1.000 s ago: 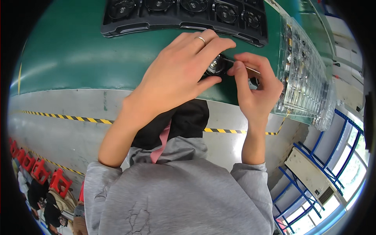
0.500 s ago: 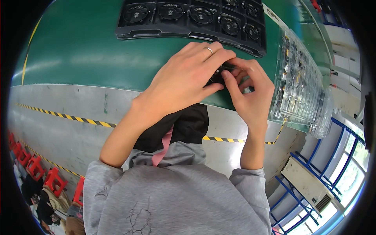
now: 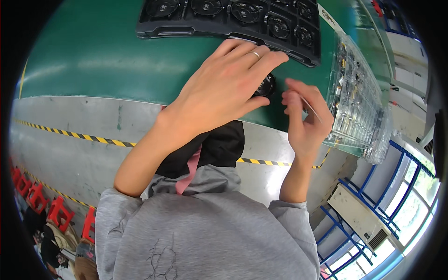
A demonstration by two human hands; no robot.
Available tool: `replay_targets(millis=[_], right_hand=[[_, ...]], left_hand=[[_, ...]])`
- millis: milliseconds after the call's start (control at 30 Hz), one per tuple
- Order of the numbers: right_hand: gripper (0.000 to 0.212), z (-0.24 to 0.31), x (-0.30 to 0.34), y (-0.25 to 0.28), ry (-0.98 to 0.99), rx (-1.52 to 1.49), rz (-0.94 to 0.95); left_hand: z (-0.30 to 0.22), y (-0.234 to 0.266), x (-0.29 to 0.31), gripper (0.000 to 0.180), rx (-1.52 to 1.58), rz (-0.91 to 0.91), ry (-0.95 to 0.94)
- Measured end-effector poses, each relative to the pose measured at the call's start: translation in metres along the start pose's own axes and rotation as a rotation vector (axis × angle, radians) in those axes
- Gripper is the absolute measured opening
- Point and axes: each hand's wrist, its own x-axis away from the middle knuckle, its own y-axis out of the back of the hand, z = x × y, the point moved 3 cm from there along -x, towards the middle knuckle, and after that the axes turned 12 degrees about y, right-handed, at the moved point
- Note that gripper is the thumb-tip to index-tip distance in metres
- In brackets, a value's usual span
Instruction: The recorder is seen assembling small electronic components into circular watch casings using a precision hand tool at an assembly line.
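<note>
At the near edge of the green table, my left hand (image 3: 224,77) lies over a round black disc-shaped part (image 3: 267,86), thumb and fingers around it. The hand hides much of the part; its right side shows, dark and glossy. A ring sits on one finger of this hand. Just right of the part and apart from it, my right hand (image 3: 308,121) is closed in a pinch. A thin, pale, slender piece (image 3: 310,106) runs across its fingers; its exact kind is unclear.
Beyond my hands lies a black moulded tray (image 3: 172,31) with several round black parts in its pockets. Stacked clear plastic trays (image 3: 357,114) with small pieces stand at the right. The green table's (image 3: 116,70) near edge runs before my body. Red stools (image 3: 59,212) stand at lower left.
My right hand has drawn away from the round part toward the right, and the slender piece now shows in it. The left hand stays over the part, uncovering more of its right side.
</note>
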Motion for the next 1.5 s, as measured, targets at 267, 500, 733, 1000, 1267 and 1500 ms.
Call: replay_targets(millis=[267,500,733,1000,1267,1500], right_hand=[[0.018,-0.001,0.005,-0.025,-0.426,-0.479,-0.246],[0.017,0.003,0.003,-0.036,-0.41,-0.53,-0.318],[0.021,-0.006,0.009,-0.036,-0.237,-0.348,-0.262],[0.028,-0.001,0.006,-0.032,-0.155,-0.366,-0.31],[0.032,-0.005,0.007,-0.035,-0.031,-0.231,-0.354],[0.033,-0.007,0.01,-0.035,-0.03,-0.224,-0.345]], left_hand=[[-0.011,0.004,0.003,0.068,0.291,0.116,-0.002],[-0.005,-0.009,0.003,0.02,0.781,-0.006,0.498],[-0.005,-0.012,0.005,0.014,0.564,0.004,0.511],[-0.003,-0.014,0.006,0.013,0.594,-0.076,0.513],[-0.006,-0.014,0.005,0.012,0.549,-0.045,0.553],[-0.008,-0.015,0.004,0.01,0.483,-0.007,0.586]])
